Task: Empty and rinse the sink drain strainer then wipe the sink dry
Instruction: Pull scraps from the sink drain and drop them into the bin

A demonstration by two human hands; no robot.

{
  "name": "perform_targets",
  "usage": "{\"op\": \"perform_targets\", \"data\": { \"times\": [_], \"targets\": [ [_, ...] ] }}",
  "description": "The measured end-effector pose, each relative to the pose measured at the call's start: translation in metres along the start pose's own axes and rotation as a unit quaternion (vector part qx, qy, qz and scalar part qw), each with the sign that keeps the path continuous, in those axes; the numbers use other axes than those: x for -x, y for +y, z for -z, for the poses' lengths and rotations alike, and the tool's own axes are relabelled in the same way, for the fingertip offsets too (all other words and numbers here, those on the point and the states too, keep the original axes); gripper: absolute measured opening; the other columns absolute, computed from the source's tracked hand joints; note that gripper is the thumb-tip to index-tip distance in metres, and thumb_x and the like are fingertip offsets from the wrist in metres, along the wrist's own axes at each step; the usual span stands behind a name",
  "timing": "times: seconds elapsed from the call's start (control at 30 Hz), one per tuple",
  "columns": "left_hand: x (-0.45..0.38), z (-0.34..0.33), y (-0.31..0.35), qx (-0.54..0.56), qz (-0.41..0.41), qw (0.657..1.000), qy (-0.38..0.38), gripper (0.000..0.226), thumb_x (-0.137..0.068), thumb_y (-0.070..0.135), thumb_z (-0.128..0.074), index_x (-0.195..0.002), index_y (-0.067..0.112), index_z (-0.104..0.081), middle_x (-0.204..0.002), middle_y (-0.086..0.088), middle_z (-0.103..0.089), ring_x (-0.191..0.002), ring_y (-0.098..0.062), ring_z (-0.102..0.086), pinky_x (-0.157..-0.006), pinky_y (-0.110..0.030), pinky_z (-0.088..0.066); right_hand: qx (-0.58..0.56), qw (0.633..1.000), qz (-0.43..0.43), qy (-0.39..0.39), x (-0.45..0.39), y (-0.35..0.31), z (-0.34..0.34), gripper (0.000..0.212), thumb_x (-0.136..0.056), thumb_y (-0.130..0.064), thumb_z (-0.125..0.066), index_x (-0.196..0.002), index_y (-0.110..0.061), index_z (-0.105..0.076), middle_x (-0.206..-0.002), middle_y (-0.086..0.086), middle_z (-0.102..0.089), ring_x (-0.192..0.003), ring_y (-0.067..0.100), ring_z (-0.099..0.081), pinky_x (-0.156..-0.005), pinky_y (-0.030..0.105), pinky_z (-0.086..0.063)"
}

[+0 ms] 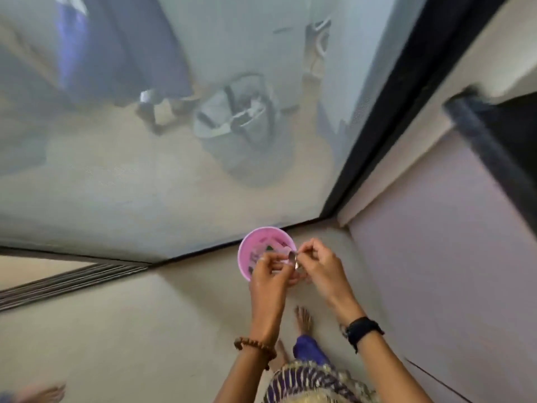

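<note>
A small shiny metal drain strainer [293, 259] is pinched between both hands above a pink plastic bin [255, 242] that stands on the floor by a mesh door. My left hand [266, 274] grips the strainer from the left. My right hand [318, 263] pinches it from the right with fingertips. The bin holds some dark and pale scraps. The sink is out of view.
A mesh screen door [174, 170] with a black frame [377, 126] fills the upper view; behind it stand a grey bucket and a mop. A lilac cabinet side [436, 257] is at the right. My bare feet [303, 318] are on the beige floor below the hands.
</note>
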State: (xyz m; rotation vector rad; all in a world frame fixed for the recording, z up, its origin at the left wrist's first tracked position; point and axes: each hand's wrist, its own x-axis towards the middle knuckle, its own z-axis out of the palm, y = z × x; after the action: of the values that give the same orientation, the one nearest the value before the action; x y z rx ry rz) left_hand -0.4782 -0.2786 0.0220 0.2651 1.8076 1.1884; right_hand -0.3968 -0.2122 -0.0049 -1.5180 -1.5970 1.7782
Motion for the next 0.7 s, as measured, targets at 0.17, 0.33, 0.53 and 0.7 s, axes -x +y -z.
{"op": "perform_targets", "data": {
  "times": [0.17,0.33,0.53,0.7],
  "targets": [
    [-0.144,0.03,-0.139,-0.066,0.087,0.993,0.04,0.01,-0.081,0.0,-0.057,-0.087,0.007,-0.06,-0.064,-0.008,-0.063,-0.05,-0.014,-0.055,-0.042,-0.016,-0.045,0.184,0.98,-0.023,-0.076,-0.107,0.135,-0.084,0.012,-0.088,-0.028,-0.054,-0.084,-0.024,-0.044,-0.067,-0.011,-0.052,-0.06,0.006,-0.051,-0.051,0.015,-0.038],
    [-0.273,0.028,-0.26,-0.096,0.136,0.986,0.026,0.02,-0.084,-0.005,-0.049,-0.096,0.004,-0.061,-0.072,-0.006,-0.063,-0.061,-0.016,-0.059,-0.057,-0.024,-0.053,0.243,0.963,-0.085,-0.075,-0.214,0.255,-0.137,0.012,-0.092,-0.024,-0.048,-0.097,-0.014,-0.05,-0.091,0.006,-0.063,-0.085,0.027,-0.06,-0.074,0.034,-0.046],
    [-0.319,0.022,-0.299,-0.076,0.192,0.978,-0.004,0.03,-0.092,-0.001,-0.041,-0.12,0.007,-0.048,-0.093,-0.005,-0.055,-0.076,-0.017,-0.053,-0.064,-0.027,-0.048,0.248,0.949,-0.177,-0.08,-0.253,0.304,-0.141,0.029,-0.089,-0.011,-0.045,-0.118,-0.009,-0.047,-0.101,0.017,-0.063,-0.09,0.035,-0.062,-0.083,0.045,-0.053],
    [-0.257,0.018,-0.218,0.077,0.272,0.959,0.009,0.014,-0.093,0.006,-0.044,-0.097,0.003,-0.057,-0.082,-0.008,-0.062,-0.071,-0.018,-0.06,-0.056,-0.023,-0.051,0.053,0.97,-0.233,-0.041,-0.202,0.221,-0.104,0.015,-0.09,-0.01,-0.045,-0.091,-0.008,-0.06,-0.071,0.005,-0.061,-0.053,0.015,-0.054,-0.045,0.019,-0.047]
  ]
}}
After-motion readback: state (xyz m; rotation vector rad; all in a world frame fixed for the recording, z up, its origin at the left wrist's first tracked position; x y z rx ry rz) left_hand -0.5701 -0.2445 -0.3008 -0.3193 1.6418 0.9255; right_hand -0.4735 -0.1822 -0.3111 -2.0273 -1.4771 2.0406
